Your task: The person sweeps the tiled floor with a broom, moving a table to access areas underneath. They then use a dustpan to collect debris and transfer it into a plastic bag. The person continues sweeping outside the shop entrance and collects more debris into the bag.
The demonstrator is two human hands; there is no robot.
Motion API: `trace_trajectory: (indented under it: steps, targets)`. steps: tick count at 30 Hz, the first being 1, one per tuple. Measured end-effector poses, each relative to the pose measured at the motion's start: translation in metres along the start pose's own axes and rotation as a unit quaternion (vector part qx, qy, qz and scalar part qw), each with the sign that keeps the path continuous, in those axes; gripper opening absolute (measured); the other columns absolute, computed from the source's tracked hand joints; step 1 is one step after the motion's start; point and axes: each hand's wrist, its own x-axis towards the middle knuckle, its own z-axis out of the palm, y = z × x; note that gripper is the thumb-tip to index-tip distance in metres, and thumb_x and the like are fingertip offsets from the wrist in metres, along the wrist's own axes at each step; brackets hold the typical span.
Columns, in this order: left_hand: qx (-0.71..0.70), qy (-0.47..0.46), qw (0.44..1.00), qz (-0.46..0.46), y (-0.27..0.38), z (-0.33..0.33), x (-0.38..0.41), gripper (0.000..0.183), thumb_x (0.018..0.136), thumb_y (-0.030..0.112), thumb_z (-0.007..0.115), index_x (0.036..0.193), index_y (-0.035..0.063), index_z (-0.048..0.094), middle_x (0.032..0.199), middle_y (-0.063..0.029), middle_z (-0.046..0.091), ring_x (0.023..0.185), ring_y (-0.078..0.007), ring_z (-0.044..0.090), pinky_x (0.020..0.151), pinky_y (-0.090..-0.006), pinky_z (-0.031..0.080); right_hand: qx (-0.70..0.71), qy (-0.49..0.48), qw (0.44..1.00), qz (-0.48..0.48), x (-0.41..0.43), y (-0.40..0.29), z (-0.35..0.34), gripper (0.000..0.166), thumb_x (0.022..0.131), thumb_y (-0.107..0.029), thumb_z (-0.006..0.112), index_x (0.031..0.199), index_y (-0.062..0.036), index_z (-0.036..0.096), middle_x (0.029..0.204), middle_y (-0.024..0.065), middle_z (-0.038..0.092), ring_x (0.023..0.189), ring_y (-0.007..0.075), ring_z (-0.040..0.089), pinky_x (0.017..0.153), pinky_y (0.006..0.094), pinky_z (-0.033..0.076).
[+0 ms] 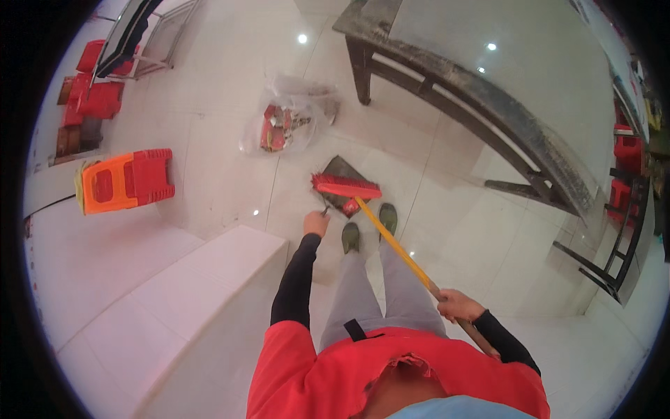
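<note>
My right hand [459, 305] grips the yellow handle [393, 244] of a broom, held slantwise across my front. Its red head [349, 189] with red bristles lies over a dark dustpan [339, 168] in front of my shoes. My left hand [316, 224] is closed around a thin dark handle [325, 210] that runs toward the dustpan; the broom head covers part of the pan. Beyond the dustpan, a clear plastic bag [306, 123] with red and brown litter in it sits on the tiled floor.
A dark wooden table [450, 68] stands at the upper right, its legs reaching the floor. At left is an orange and red plastic stool [131, 180], near a white tiled ledge [209, 283]. Red stools [97, 99] are farther back. A black metal frame [623, 246] stands at far right.
</note>
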Motion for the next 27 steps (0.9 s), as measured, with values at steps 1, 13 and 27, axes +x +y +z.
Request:
trace_trajectory:
  steps: [1, 13, 27]
  targets:
    - [-0.003, -0.001, 1.0, -0.011, -0.003, -0.009, -0.003, 0.028, 0.068, 0.028, 0.055, 0.069, -0.0003, 0.06, 0.066, -0.0215, 0.055, 0.067, -0.0361, 0.054, 0.062, -0.0427, 0.042, 0.007, 0.007, 1.0, 0.016, -0.02, -0.01, -0.001, 0.011, 0.068, -0.004, 0.046, 0.073, -0.0035, 0.036, 0.056, 0.0033, 0.042, 0.04, 0.0093, 0.039, 0.034, 0.0237, 0.033]
    - [-0.064, 0.119, 0.985, -0.111, -0.01, -0.132, -0.104, 0.039, 0.072, 0.035, 0.048, 0.066, -0.0024, 0.056, 0.065, -0.0223, 0.054, 0.066, -0.037, 0.053, 0.061, -0.043, 0.04, 0.456, -0.049, 0.871, -0.179, -0.021, -0.101, -0.044, 0.02, 0.078, -0.01, 0.038, 0.058, -0.0084, 0.035, 0.052, -0.0031, 0.033, 0.038, 0.0072, 0.033, 0.035, 0.0191, 0.026]
    - [-0.257, 0.26, 0.919, -0.147, 0.058, -0.292, -0.205, 0.039, 0.08, 0.034, 0.045, 0.058, 0.0016, 0.048, 0.046, -0.0011, 0.038, 0.044, -0.008, 0.037, 0.043, -0.0242, 0.03, 0.727, -0.117, 0.567, -0.37, 0.057, -0.248, -0.134, 0.012, 0.072, -0.009, 0.042, 0.064, -0.0072, 0.033, 0.057, 0.0031, 0.031, 0.052, 0.0153, 0.039, 0.045, 0.0244, 0.036]
